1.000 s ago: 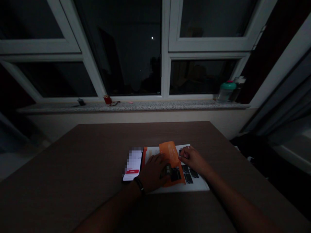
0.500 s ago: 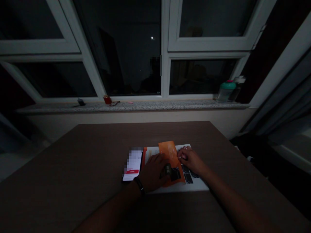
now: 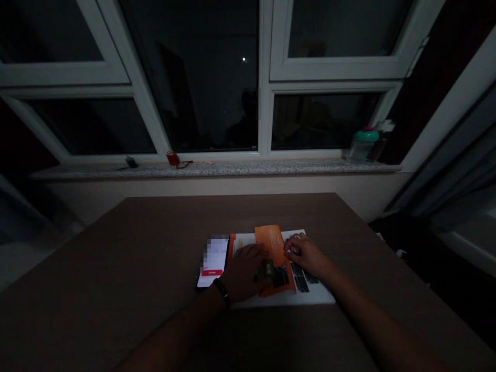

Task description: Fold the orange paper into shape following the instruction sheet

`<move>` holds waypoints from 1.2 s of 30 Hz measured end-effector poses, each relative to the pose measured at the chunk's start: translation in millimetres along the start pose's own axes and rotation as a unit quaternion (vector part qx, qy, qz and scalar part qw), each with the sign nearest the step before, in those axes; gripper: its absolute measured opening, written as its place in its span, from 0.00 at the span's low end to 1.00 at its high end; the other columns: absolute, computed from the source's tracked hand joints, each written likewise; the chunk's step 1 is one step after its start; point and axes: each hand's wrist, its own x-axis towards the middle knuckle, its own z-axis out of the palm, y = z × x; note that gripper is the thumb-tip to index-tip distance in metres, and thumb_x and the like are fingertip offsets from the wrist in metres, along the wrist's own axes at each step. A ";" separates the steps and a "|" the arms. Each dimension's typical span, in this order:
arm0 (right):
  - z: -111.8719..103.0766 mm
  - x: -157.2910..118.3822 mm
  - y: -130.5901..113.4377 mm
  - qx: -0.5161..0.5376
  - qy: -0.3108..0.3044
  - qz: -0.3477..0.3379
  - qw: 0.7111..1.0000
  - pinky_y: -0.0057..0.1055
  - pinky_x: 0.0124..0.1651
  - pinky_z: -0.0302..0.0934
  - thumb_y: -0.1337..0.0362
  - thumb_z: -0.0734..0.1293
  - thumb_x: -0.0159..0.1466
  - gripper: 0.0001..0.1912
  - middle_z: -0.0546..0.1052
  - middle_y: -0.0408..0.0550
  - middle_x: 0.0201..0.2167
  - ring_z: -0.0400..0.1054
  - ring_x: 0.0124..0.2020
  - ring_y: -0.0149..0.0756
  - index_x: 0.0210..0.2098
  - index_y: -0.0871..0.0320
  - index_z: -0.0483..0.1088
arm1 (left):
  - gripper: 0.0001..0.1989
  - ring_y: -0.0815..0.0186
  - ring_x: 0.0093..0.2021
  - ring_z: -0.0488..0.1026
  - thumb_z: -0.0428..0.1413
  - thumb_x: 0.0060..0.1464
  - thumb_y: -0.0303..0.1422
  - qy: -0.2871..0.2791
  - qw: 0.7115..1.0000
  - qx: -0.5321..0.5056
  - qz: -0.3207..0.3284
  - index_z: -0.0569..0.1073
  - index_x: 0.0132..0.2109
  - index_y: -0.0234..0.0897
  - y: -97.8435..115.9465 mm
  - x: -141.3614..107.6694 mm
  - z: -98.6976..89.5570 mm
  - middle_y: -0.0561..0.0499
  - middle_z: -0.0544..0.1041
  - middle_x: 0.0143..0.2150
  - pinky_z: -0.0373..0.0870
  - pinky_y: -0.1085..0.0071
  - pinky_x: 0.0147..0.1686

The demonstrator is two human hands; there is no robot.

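Lying flat across the open booklet (image 3: 323,297), the left hand (image 3: 244,274) rests palm down, its fingers stretched out and only slightly parted, with the orange page (image 3: 269,237) under or just beside their tips. A dark wristband (image 3: 221,293) circles that wrist. Beside the thumb sits a small dark patch with pale lettering (image 3: 267,269); whether it is a loose object or print on the page, I cannot tell.

The right hand (image 3: 306,254) is at the right edge of the orange page, its fingers curled in narrowly toward the thumb; the dimness hides whether they pinch the paper. White paper with dark printed pictures shows below this hand. The booklet lies on the brown surface (image 3: 163,237), nearer the person than the far edge, and the orange page stands slightly bowed over it.

Just left of the booklet lies a lit phone (image 3: 215,256), part of its screen blurred out. Beyond the surface, a speckled windowsill (image 3: 240,168) carries a small red jar (image 3: 172,158) and, farther right, a clear bottle with a teal lid (image 3: 362,147).
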 end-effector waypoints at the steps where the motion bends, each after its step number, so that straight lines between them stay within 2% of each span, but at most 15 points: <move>1: 0.0 0.0 0.2 -0.001 0.000 0.000 1.000 0.34 0.43 0.58 0.68 0.68 0.60 0.02 0.71 0.45 0.31 0.64 0.39 0.39 0.33 0.55 0.73 | 0.33 0.50 0.66 0.56 0.60 0.54 0.47 -0.003 1.000 0.000 -0.001 0.63 0.63 0.41 -0.2 0.3 -0.6 0.43 0.61 0.67 0.53 0.51 0.63; 10: 0.2 -0.5 0.4 0.001 0.001 0.000 1.000 0.33 0.43 0.58 0.67 0.69 0.60 0.02 0.71 0.45 0.32 0.64 0.39 0.39 0.33 0.56 0.73 | 0.36 0.48 0.65 0.57 0.60 0.52 0.53 -0.020 1.000 0.000 -0.004 0.63 0.63 0.43 -3.5 2.1 -4.3 0.42 0.60 0.67 0.54 0.49 0.61; 19: -2.2 -2.5 -2.9 0.007 -0.002 -0.003 1.000 0.34 0.46 0.58 0.68 0.68 0.61 0.02 0.72 0.45 0.34 0.64 0.41 0.39 0.34 0.55 0.73 | 0.36 0.48 0.64 0.58 0.60 0.51 0.53 -0.020 1.000 0.003 -0.002 0.64 0.63 0.43 -3.0 3.3 -3.8 0.42 0.61 0.67 0.55 0.49 0.61; 27: -3.6 -2.5 -2.6 0.000 -0.008 -0.006 1.000 0.34 0.44 0.59 0.66 0.68 0.60 0.02 0.72 0.46 0.33 0.65 0.40 0.40 0.34 0.55 0.73 | 0.35 0.48 0.65 0.57 0.60 0.53 0.51 -0.026 1.000 0.012 -0.007 0.64 0.63 0.42 -1.0 3.0 -4.7 0.42 0.61 0.67 0.55 0.49 0.61; 32: -9.6 -3.9 -4.8 0.025 0.014 0.019 0.999 0.35 0.46 0.60 0.66 0.59 0.66 0.09 0.73 0.47 0.35 0.67 0.41 0.40 0.41 0.55 0.70 | 0.34 0.47 0.65 0.56 0.61 0.53 0.49 -0.026 0.999 0.019 0.002 0.63 0.64 0.49 -1.1 2.1 -4.4 0.44 0.59 0.68 0.54 0.47 0.61; 36: -13.6 -2.6 -2.9 0.041 0.032 0.029 0.998 0.35 0.47 0.60 0.68 0.56 0.66 0.11 0.73 0.48 0.38 0.68 0.42 0.39 0.39 0.55 0.69 | 0.33 0.46 0.65 0.56 0.61 0.53 0.49 -0.031 0.999 0.024 0.005 0.64 0.64 0.51 -3.2 1.3 -3.8 0.45 0.57 0.68 0.55 0.46 0.61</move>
